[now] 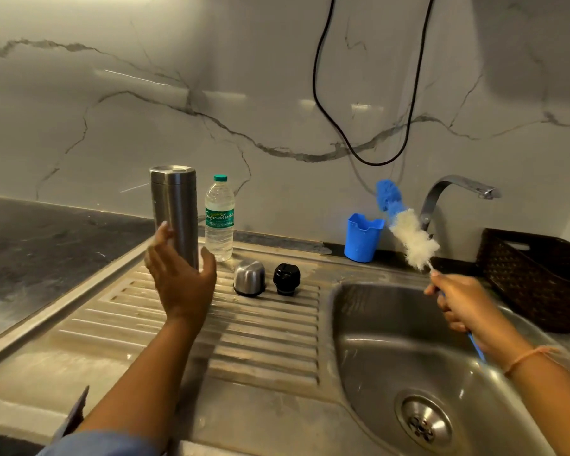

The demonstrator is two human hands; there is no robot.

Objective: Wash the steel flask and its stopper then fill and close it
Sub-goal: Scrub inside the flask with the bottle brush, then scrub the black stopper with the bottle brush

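The steel flask stands upright on the ribbed draining board, at its back. My left hand is cupped in front of the flask's lower part, fingers spread and fairly straight; I cannot tell whether it touches. The steel cap and the black stopper sit side by side on the board to the right. My right hand grips the blue handle of a bottle brush, whose white bristles and blue tip point up over the sink's back rim.
A water bottle with a green cap stands just right of the flask. A blue holder cup sits by the wall, left of the tap. A dark woven basket is at the right. A black cable hangs on the wall.
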